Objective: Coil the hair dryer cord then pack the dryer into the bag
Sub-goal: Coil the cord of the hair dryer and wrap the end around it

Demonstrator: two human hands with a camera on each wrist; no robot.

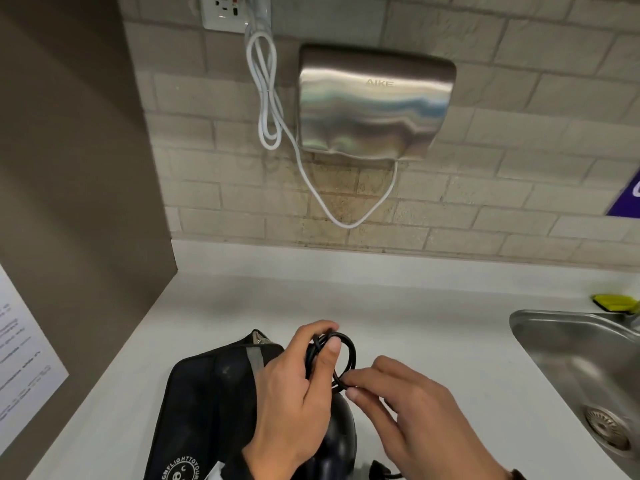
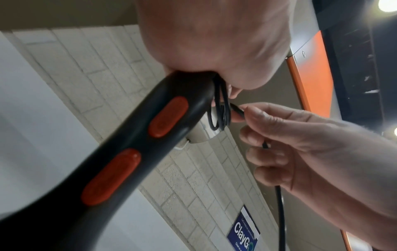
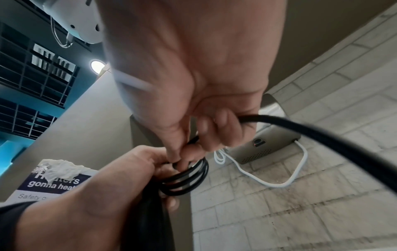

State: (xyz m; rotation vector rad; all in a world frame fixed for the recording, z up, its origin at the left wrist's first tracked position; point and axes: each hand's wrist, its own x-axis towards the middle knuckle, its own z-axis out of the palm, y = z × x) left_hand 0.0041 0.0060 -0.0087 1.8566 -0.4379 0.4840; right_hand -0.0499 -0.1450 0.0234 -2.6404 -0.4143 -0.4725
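Cord [image 1: 341, 358] sat looped at dryer handle [image 2: 137, 135], over bag [image 1: 207, 403]; your left hand [image 1: 294, 386] clamped loops, right hand [image 1: 408, 407] pinched free run. Best kept loops even, tension light.

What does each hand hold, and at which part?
Left hand grips the dryer handle end with the coiled cord; right hand pinches the cord's loose stretch.
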